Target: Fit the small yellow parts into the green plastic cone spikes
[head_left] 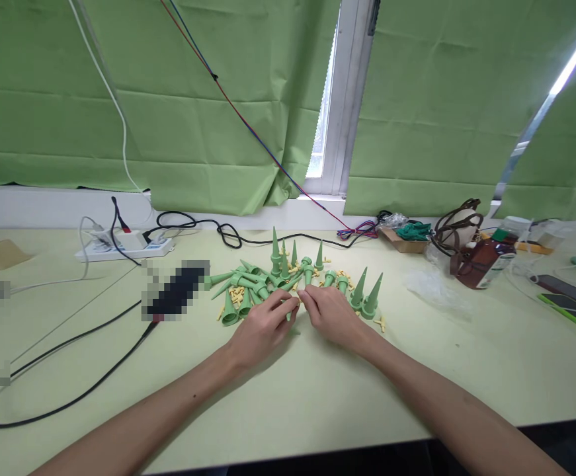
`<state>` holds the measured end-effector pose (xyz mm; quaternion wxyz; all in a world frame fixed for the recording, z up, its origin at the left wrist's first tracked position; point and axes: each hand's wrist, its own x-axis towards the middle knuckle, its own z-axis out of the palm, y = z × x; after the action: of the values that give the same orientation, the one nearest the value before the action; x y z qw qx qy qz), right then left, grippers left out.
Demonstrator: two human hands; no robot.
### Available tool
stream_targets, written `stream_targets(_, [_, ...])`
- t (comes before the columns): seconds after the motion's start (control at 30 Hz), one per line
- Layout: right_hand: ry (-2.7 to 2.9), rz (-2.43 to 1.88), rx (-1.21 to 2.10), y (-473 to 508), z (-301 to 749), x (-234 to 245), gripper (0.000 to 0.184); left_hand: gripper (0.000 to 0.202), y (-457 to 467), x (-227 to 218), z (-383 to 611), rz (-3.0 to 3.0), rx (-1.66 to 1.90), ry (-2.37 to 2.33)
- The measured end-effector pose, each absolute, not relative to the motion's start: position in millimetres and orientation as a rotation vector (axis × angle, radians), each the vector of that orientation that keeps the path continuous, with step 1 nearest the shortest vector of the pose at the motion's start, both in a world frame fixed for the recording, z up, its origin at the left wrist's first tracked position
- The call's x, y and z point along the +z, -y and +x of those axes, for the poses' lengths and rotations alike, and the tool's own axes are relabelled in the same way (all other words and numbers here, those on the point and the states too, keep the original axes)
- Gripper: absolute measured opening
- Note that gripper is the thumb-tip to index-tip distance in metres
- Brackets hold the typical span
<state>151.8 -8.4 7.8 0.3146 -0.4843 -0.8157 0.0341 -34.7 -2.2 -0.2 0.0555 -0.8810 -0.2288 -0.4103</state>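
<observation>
My left hand [266, 324] is closed around a green plastic spike [288, 317], part of which shows below the fingers. Close beside it, my right hand [326, 313] has thumb and forefinger pinched together at the left hand's fingertips. Whatever sits in that pinch is too small and covered to make out. Behind both hands lies a heap of hollow green cone spikes [255, 284], some upright, others on their sides. Small yellow T-shaped plastic pieces [238, 295] are scattered among them. Two upright green spikes [371, 297] stand just right of my right hand.
On the left, a black cable [69, 408] loops over the table [288, 410] near a blurred dark device [178, 291]. A white power strip [139, 250] lies at the back. To the right are crumpled clear plastic [439, 291], a brown bottle [483, 264] and a small cardboard box [403, 242].
</observation>
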Motion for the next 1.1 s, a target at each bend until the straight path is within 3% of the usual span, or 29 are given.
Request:
stream_targets(0.47, [1.972,-1.075,0.166,13,146,10,0.041,0.013,4,0,-29,-2.762,-1.404,0.957])
stream_targets(0.7, [2.004,-0.797,0.306,20,143,9,0.019,0.016,8,5,-29,-2.820,-1.396,1.097])
stream_targets(1.1, [2.071,-0.769,0.222,21,142,6,0.009,0.031,11,8,-29,-2.910,-1.375,1.132])
